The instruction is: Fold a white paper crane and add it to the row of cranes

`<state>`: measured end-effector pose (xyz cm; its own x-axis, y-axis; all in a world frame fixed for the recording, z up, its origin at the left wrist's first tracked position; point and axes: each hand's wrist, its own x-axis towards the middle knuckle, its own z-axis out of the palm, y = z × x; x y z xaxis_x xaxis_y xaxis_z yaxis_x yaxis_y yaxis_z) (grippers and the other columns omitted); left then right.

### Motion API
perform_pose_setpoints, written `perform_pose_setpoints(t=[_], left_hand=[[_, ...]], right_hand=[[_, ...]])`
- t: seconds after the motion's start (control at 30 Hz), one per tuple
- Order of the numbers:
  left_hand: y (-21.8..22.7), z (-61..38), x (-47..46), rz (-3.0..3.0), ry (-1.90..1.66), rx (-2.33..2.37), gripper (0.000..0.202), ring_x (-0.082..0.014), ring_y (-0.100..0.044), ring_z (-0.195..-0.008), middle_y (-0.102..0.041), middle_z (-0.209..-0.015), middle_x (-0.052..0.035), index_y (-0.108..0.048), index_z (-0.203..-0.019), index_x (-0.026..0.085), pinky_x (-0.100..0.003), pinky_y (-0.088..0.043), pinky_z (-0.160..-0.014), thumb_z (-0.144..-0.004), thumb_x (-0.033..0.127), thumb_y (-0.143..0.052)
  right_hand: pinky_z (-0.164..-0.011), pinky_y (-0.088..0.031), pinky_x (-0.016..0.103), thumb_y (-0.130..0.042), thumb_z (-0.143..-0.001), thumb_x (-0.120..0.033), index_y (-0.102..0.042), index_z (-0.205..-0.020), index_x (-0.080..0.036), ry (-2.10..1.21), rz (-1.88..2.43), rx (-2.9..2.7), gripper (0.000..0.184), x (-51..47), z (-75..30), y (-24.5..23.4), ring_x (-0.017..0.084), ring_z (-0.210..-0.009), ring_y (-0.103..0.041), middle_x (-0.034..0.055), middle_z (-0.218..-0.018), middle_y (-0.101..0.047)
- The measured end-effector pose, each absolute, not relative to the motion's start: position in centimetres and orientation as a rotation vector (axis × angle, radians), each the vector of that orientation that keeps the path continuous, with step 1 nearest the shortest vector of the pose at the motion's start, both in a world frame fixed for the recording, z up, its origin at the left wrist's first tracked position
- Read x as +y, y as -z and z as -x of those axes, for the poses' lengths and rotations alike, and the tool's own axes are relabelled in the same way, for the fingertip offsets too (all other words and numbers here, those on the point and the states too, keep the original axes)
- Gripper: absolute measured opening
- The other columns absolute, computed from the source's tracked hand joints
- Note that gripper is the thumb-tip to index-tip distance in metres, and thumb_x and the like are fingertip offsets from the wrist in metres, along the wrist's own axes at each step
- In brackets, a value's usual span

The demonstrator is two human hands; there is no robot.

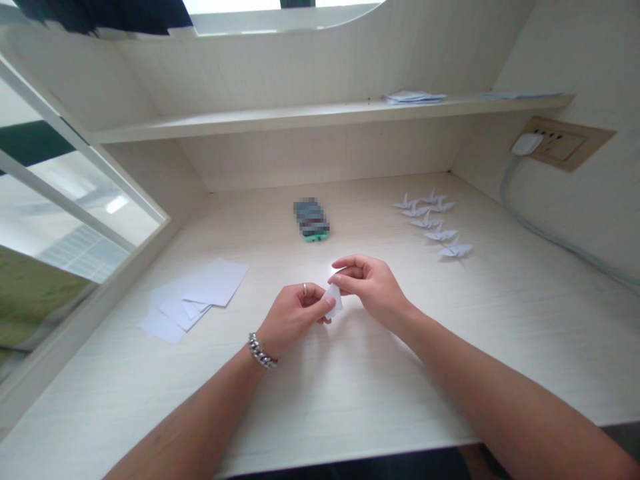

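A small piece of folded white paper (333,303) is held up between my two hands over the middle of the desk. My left hand (299,310), with a ring and a chain bracelet at the wrist, pinches its lower left part between thumb and fingers. At the paper's upper tip, my right hand (367,281) closes thumb and fingertips. The exact folds are too small to make out. To the right stand several folded paper cranes (440,233) in a loose row. On the left lie several loose sheets of white paper (215,283), partly overlapping.
Beyond my hands lies a blurred-out dark object with a green edge (315,237). A shelf (280,120) spans the back, bearing a stack of paper (415,98). At right, a white plug (527,143) sits in the wall socket, its cable (545,240) drooping along the desk's side.
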<state>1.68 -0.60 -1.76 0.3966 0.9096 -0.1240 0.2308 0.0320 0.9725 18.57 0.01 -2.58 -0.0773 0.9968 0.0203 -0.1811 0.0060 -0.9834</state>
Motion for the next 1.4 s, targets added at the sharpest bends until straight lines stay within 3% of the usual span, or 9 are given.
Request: perform_pose_setpoints(t=[0.3,0.67,0.77,0.87,0.97,1.2,1.4], left_hand=[[1.6,-1.6,-0.4,-1.451,-0.838,1.119,0.027,-0.0125,-0.062,-0.058,-0.067,-0.064,-0.0030,-0.067,-0.071,0.013,-0.023,-0.049,-0.057,-0.075,0.039,-0.071],[1.9,-1.7,-0.1,-1.258,-0.953,1.078,0.025,-0.0128,-0.063,-0.062,-0.071,-0.073,-0.0067,-0.071,-0.081,0.010,-0.024,-0.052,-0.063,-0.071,0.033,-0.076],[2.2,-1.6,0.1,-1.253,-1.010,1.039,0.029,-0.0139,-0.065,-0.066,-0.072,-0.075,-0.0060,-0.070,-0.091,0.011,-0.025,-0.052,-0.065,-0.069,0.028,-0.078],[2.5,-1.6,0.3,-1.295,-1.116,0.990,0.047,-0.0165,-0.068,-0.075,-0.074,-0.084,-0.0063,-0.064,-0.109,0.013,-0.030,-0.054,-0.073,-0.066,0.022,-0.080],[2.4,-1.9,0.7,-1.367,-1.173,1.016,0.048,-0.0181,-0.069,-0.079,-0.074,-0.090,-0.0084,-0.064,-0.112,0.012,-0.032,-0.055,-0.078,-0.067,0.022,-0.078],[2.2,-3.3,1.8,-1.498,-1.285,1.163,0.035,-0.0177,-0.069,-0.075,-0.075,-0.089,-0.0093,-0.069,-0.105,0.012,-0.030,-0.055,-0.071,-0.075,0.030,-0.069],[3.1,-3.8,1.9,-1.362,-1.371,1.252,0.034,-0.0158,-0.068,-0.068,-0.073,-0.080,-0.0068,-0.070,-0.100,0.012,-0.026,-0.053,-0.061,-0.076,0.037,-0.068]], right_hand=[[-0.060,-0.052,0.027,-0.071,-0.072,-0.036,-0.066,-0.086,-0.016,-1.390,1.045,-1.233,0.024,-0.1,-18.4,2.6,0.015,-0.068,-0.065,0.0038,-0.079,-0.069],[-0.063,-0.052,0.030,-0.071,-0.073,-0.026,-0.060,-0.092,-0.016,-1.294,0.997,-1.347,0.025,0.0,-18.4,3.3,0.015,-0.065,-0.064,0.0019,-0.073,-0.066],[-0.062,-0.052,0.030,-0.070,-0.073,-0.028,-0.055,-0.084,-0.017,-1.320,0.984,-1.273,0.021,-0.1,-18.1,3.1,0.015,-0.063,-0.064,0.0002,-0.071,-0.064],[-0.060,-0.051,0.030,-0.069,-0.072,-0.029,-0.053,-0.077,-0.017,-1.300,1.001,-1.230,0.020,-0.1,-17.9,2.9,0.013,-0.059,-0.061,-0.0019,-0.067,-0.061],[-0.062,-0.051,0.030,-0.070,-0.070,-0.028,-0.056,-0.079,-0.016,-1.251,1.003,-1.241,0.021,0.1,-17.9,2.6,0.013,-0.061,-0.061,-0.0006,-0.069,-0.062],[-0.071,-0.052,0.031,-0.069,-0.069,-0.020,-0.059,-0.087,-0.017,-0.958,1.115,-1.343,0.021,1.1,-17.6,1.7,0.017,-0.074,-0.065,0.0033,-0.079,-0.068],[-0.067,-0.051,0.028,-0.060,-0.079,-0.026,-0.062,-0.101,-0.017,-0.992,1.181,-1.331,0.023,1.4,-16.8,2.5,0.017,-0.076,-0.066,0.0056,-0.084,-0.070]])
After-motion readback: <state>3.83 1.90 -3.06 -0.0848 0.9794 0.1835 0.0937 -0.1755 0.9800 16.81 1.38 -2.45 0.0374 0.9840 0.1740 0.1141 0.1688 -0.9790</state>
